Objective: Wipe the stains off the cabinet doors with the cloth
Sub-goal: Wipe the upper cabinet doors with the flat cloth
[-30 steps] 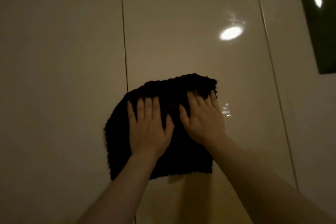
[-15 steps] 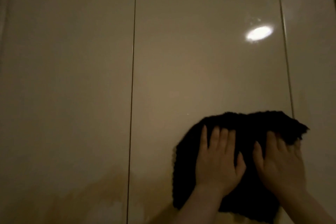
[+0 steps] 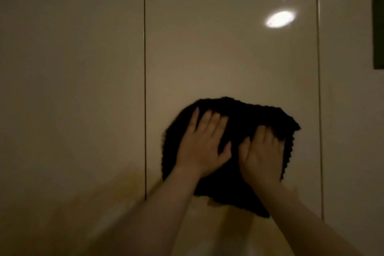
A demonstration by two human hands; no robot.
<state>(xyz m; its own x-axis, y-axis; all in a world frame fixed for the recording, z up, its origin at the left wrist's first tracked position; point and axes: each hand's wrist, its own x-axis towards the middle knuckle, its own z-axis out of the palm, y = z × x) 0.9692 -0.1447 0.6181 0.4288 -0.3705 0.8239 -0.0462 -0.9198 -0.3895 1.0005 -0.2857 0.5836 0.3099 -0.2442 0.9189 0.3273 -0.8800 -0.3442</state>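
Note:
A black, nubbly cloth lies spread flat against the glossy beige middle cabinet door, in its lower half. My left hand presses on the cloth's left part, palm flat and fingers slightly apart. My right hand presses on its right part, fingers curled into the fabric near the upper right corner. Both forearms reach up from the bottom of the view. In this dim light I cannot make out any stains on the door.
A matching door is on the left and another on the right, with thin dark seams between them. A lamp's reflection glares high on the middle door. A dark green strip runs down the upper right edge.
Both hands slid the cloth across the middle door from its left side to its right edge, then back towards the middle. The view has shifted with them.

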